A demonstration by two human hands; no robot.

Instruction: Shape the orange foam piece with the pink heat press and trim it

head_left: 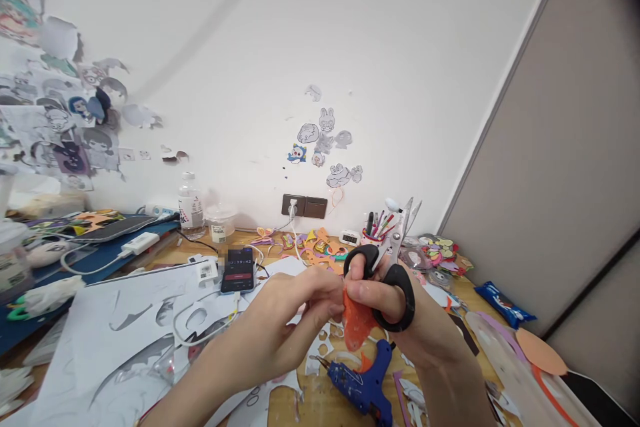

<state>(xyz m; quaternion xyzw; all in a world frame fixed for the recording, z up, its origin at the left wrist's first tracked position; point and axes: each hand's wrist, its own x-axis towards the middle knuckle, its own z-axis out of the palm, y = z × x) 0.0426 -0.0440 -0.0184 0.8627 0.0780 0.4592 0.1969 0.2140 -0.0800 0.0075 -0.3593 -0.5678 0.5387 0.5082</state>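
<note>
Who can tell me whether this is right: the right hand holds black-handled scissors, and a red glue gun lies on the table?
The colour is wrong: the head view shows a blue glue gun on the table. The right hand does hold black-handled scissors.

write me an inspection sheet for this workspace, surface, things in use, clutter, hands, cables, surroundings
Surface: wooden table, largely covered with paper sheets and cut scraps.
Job's things: orange piece between the hands; black-handled scissors, blades pointing up; blue glue gun lying below the hands.
Clutter: phone, bottle, pen cup, blue packet.
Left hand: fingertips at the orange piece.
Right hand: holds the scissors by the handles and pinches the orange piece.
Cables: one white cable hangs from the wall socket; another is plugged into the phone. Any glue gun cord: cannot tell.
Surroundings: white wall with paper cutouts; grey panel at right. Other people: nothing seen.
</note>
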